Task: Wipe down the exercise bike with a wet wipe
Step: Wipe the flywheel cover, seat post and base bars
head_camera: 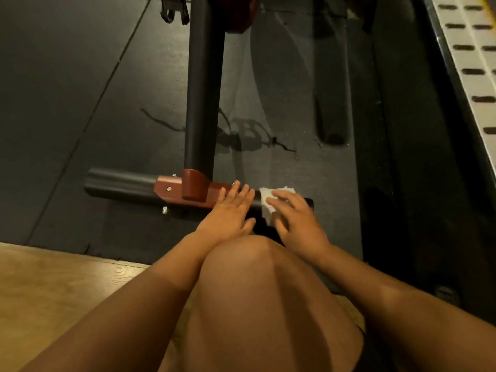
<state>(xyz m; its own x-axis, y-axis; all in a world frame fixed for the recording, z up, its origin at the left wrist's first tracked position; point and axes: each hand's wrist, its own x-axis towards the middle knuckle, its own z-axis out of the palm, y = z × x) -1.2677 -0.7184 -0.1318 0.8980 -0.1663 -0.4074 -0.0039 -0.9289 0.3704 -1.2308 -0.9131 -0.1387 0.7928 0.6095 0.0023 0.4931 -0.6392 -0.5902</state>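
Right hand (298, 224) hides much of the wipe (268, 196).

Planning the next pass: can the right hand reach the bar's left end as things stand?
Probably not directly: the left hand lies flat on the bar by the red bracket, between that end and the right hand holding the wipe.
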